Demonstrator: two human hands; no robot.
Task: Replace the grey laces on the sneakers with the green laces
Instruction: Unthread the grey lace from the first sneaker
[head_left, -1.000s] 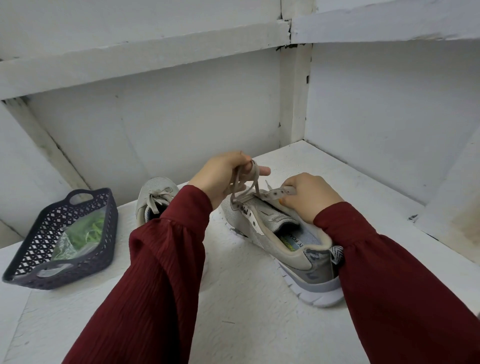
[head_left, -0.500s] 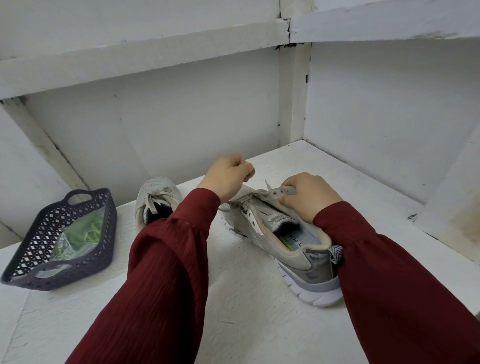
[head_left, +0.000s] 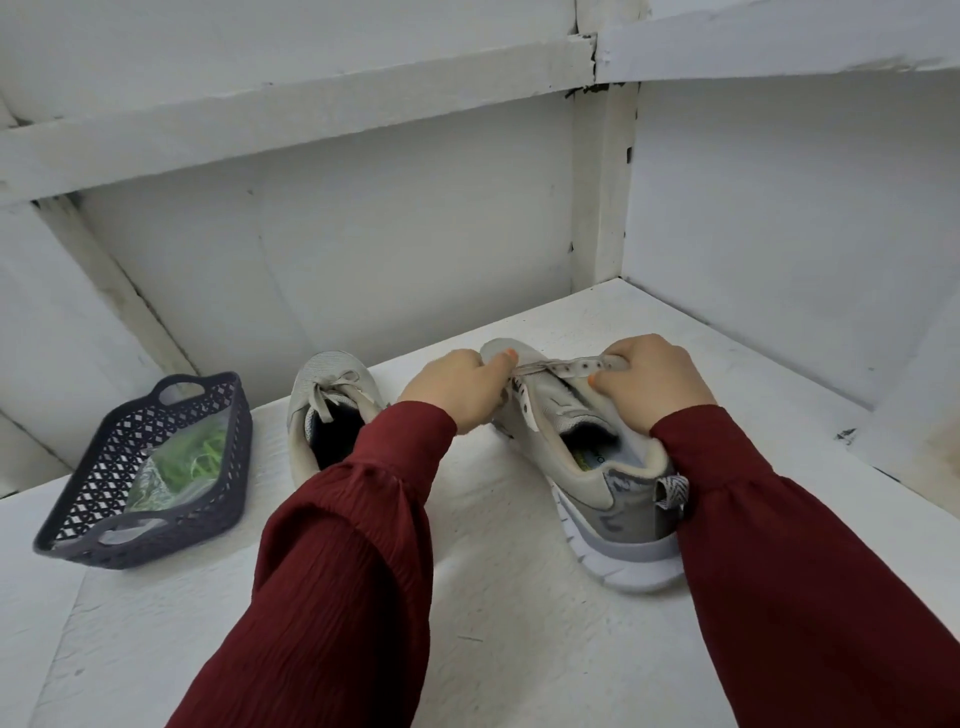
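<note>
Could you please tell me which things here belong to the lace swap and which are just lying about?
Job: sneaker held by the right hand; its grey lace, pinched by the left hand; second sneaker, still laced; green laces, bagged.
Just there: dark basket holding them; white shelf.

Both arms reach forward from the lower edge of the view and converge toward the middle. The left sleeve (head_left: 353, 545) and right sleeve (head_left: 789, 545) are dark red ribbed cloth, gathered at the cuffs. The left hand (head_left: 457, 387) shows its back to the camera, with the fingers curled under. Its thumb (head_left: 506, 358), the nail painted orange, points toward the other hand and pinches a grey lace (head_left: 530, 368). The right hand (head_left: 652, 382) is knuckles-up, its fingers curled over the sneaker's eyelet strip (head_left: 584, 366) and its orange-nailed thumb tucked beneath. The two hands are level and near each other, not touching.
</note>
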